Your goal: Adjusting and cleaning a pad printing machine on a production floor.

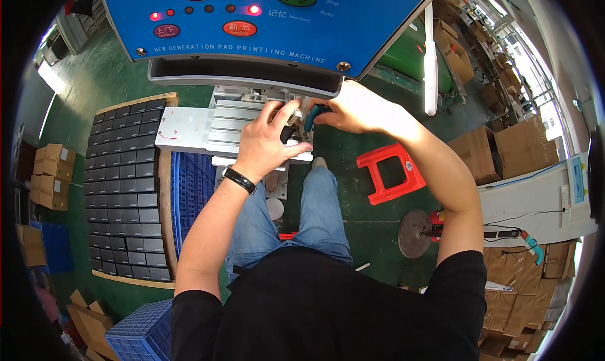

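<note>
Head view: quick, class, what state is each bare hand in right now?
Left hand: partly curled around a small, rounded black object; whether gripping cannot be told.
Right hand: closed, holding a dark teal, curved object.

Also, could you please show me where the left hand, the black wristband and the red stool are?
Left hand [262, 145]: head view, on the back of the hand.
Black wristband [240, 181]: head view, middle of the strap.
Red stool [414, 179]: head view, right side of its frame.
</note>
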### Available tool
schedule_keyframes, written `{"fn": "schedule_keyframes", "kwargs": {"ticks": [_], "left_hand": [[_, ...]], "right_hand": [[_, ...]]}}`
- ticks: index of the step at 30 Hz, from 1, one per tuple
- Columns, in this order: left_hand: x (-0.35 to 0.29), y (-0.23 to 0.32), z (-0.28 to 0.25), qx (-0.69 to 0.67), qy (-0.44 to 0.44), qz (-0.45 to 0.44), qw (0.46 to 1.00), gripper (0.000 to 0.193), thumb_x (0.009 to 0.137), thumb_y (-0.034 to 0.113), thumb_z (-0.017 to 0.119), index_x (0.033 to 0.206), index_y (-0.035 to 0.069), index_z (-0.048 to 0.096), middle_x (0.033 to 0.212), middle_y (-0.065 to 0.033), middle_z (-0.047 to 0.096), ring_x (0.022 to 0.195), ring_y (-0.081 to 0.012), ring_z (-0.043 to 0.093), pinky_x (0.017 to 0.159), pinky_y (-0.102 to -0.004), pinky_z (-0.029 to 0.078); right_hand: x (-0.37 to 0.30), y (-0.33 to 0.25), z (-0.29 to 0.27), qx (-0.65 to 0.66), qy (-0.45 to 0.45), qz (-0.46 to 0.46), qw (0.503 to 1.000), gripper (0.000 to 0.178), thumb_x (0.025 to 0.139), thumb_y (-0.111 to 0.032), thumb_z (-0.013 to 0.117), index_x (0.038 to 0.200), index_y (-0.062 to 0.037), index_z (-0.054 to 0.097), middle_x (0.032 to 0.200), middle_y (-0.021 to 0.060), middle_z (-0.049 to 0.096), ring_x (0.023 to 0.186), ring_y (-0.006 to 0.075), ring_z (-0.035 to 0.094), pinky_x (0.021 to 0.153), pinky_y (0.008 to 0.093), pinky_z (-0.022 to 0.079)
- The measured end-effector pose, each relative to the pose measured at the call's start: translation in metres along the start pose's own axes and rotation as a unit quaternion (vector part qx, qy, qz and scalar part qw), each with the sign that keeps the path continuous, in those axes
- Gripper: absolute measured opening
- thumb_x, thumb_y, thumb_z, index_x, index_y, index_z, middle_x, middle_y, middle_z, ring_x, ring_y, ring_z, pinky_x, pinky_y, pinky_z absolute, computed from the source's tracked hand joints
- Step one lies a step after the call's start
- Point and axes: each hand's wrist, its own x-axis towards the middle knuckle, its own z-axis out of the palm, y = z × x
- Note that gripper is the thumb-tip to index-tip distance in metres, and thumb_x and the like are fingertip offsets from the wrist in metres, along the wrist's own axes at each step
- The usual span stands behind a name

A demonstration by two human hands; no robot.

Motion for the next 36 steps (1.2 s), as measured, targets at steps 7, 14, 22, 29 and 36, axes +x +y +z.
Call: {"fn": "schedule_keyframes", "kwargs": {"ticks": [7,14,22,29,36], "left_hand": [[0.0,0.003,-0.003,-0.009,-0.019,-0.019,1.0,0.099,0.07,0.053,0.101,0.154,0.022,0.059,0.135,-0.0078,0.065,0.11,-0.0339,0.076,0.089,-0.0467,0.065],[0.001,0.003,-0.003,-0.009,-0.01,-0.011,1.0,0.099,0.07,0.053,0.101,0.154,0.021,0.06,0.134,-0.0069,0.065,0.108,-0.0334,0.076,0.088,-0.0455,0.065],[0.0,0.005,-0.005,-0.022,-0.019,-0.019,0.999,0.099,0.069,0.051,0.102,0.154,0.021,0.06,0.133,-0.0065,0.065,0.108,-0.0333,0.076,0.088,-0.0452,0.064],[0.0,0.003,-0.003,-0.01,-0.007,-0.01,1.0,0.099,0.07,0.051,0.101,0.155,0.023,0.06,0.132,-0.0077,0.065,0.108,-0.0336,0.075,0.088,-0.0457,0.064],[-0.001,0.001,-0.001,-0.004,-0.006,-0.004,1.0,0.098,0.071,0.053,0.1,0.154,0.021,0.06,0.134,-0.0085,0.066,0.11,-0.0336,0.075,0.089,-0.0448,0.064]], "right_hand": [[-0.001,-0.023,0.003,-0.046,0.017,0.101,0.994,0.026,0.088,-0.022,0.082,0.105,-0.0023,0.078,0.085,0.0246,0.076,0.087,0.0447,0.078,0.081,0.0531,0.061],[0.0,-0.04,0.009,-0.069,0.038,0.162,0.984,0.026,0.089,-0.022,0.083,0.104,-0.0021,0.075,0.087,0.0244,0.075,0.086,0.0455,0.077,0.077,0.0526,0.061],[0.001,-0.052,0.017,-0.1,0.04,0.195,0.975,0.024,0.088,-0.021,0.081,0.097,0.0003,0.075,0.084,0.0266,0.076,0.086,0.0452,0.078,0.079,0.0537,0.062],[-0.01,-0.034,-0.008,-0.003,0.041,0.144,0.989,0.032,0.092,-0.025,0.083,0.113,-0.0033,0.075,0.086,0.0237,0.074,0.089,0.0419,0.076,0.082,0.0493,0.06],[-0.01,-0.011,-0.022,0.069,-0.052,0.069,0.994,0.035,0.096,-0.015,0.083,0.127,-0.002,0.076,0.114,0.024,0.079,0.109,0.0428,0.076,0.096,0.0481,0.059]]}}
